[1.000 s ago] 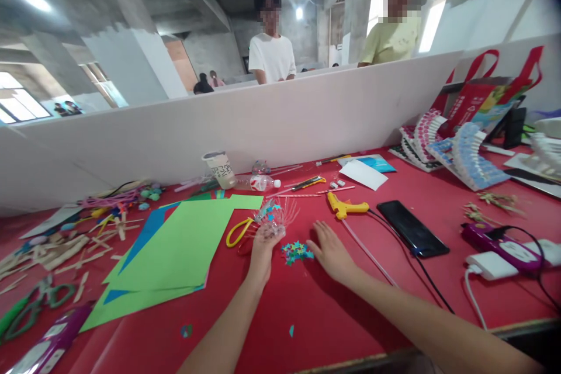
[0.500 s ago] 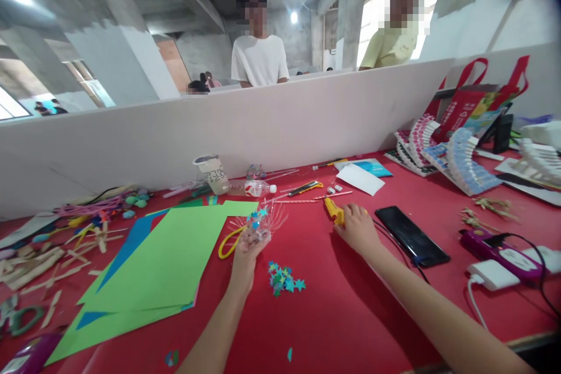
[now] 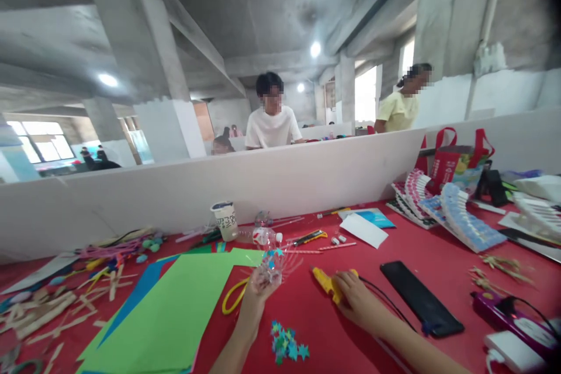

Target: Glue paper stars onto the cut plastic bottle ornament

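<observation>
Left hand (image 3: 259, 297): holds the clear fringed plastic piece (image 3: 272, 274), over the counter (image 3: 339, 345);
Right hand (image 3: 353, 297): is closed around the yellow glue gun (image 3: 324, 282);
Loose stars (image 3: 287, 343): lie in one heap on the counter;

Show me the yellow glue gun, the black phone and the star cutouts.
Yellow glue gun (image 3: 325, 283): head view, on its barrel.
Black phone (image 3: 419, 297): head view, middle of its upper face.
Star cutouts (image 3: 287, 343): head view, middle of the pile.

We've got a smooth plastic glue gun (image 3: 325, 284), a shiny see-through plastic fringed piece (image 3: 274, 274), matt green paper (image 3: 166, 310), plus rough-looking wood sticks (image 3: 49, 312).
</observation>
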